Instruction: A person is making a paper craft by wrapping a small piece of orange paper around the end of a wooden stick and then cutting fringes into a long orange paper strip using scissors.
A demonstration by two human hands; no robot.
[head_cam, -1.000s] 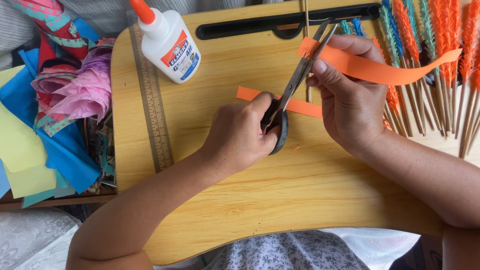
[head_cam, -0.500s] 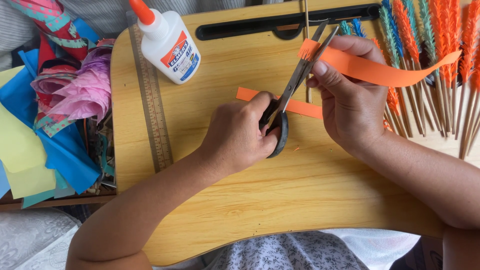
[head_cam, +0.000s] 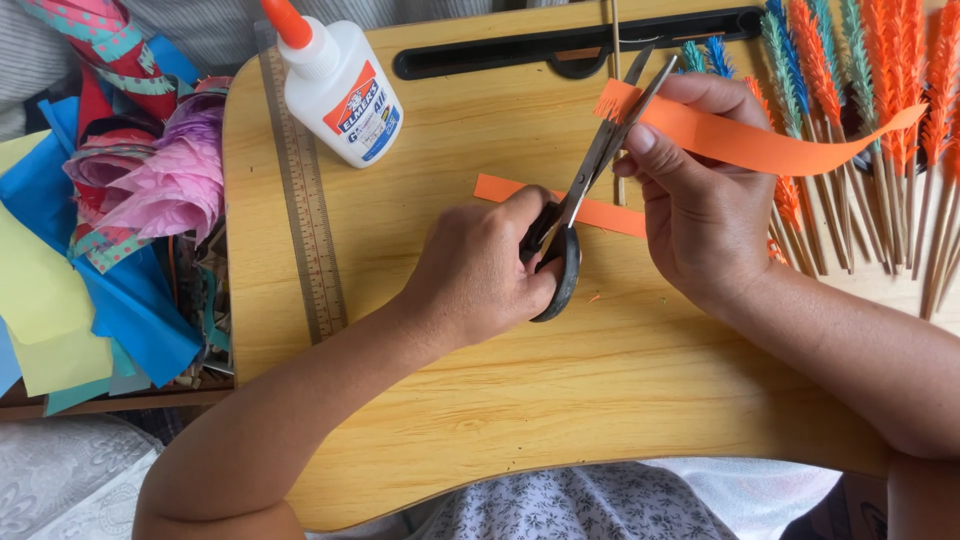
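Now right hand fingers pinch a fringed orange paper strip; left hand fingers grip scissors.

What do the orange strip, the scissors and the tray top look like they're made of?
Orange strip: thin matte paper, by the look; it curves and its end is snipped into fringe.
Scissors: dull grey metal blades, black handles probably plastic.
Tray top: wood or wood-look laminate, with visible pale grain and a smooth finish.

A glue bottle, ruler, perhaps crumpled coloured papers, and fringed sticks.
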